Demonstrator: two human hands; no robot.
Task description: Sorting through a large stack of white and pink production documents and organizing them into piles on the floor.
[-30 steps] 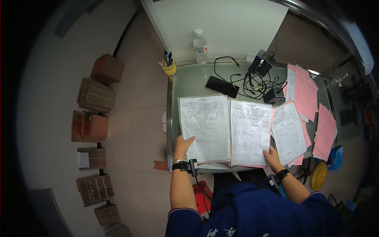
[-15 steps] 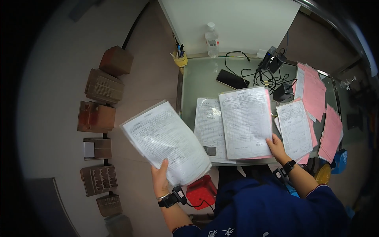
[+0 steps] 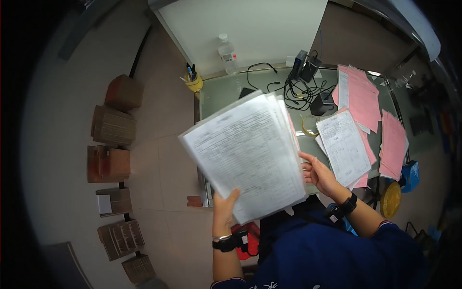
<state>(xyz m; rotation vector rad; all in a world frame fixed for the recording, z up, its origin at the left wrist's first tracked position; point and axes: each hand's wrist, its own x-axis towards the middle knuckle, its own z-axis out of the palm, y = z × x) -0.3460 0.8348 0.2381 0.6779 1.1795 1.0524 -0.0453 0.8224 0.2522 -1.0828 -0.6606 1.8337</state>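
Note:
My left hand [image 3: 224,208] grips a thick stack of printed forms [image 3: 245,156] by its lower left part, thumb on top. The stack is tilted and held above the near side of the glass-topped desk [image 3: 216,94]. Several sheets show at its right edge, slightly fanned, with a strip of pink among them. There my right hand [image 3: 323,178] is against the edge, its fingers apart and partly bent. Right of that hand, a smaller pile of white and pink forms [image 3: 344,149] lies on the desk.
Pink sheets [image 3: 363,103] and another pink bundle [image 3: 394,144] lie at the desk's right. Tangled black cables with adapters [image 3: 321,103], a tape roll [image 3: 309,126], a clear bottle [image 3: 227,55] and a yellow pen holder [image 3: 194,84] stand around. Cardboard boxes [image 3: 114,126] line the left wall.
The left hand's stack has moved right, over the desk, and the sheets from my right hand now lie together with it. My right hand has loosened its grip and shifted slightly left.

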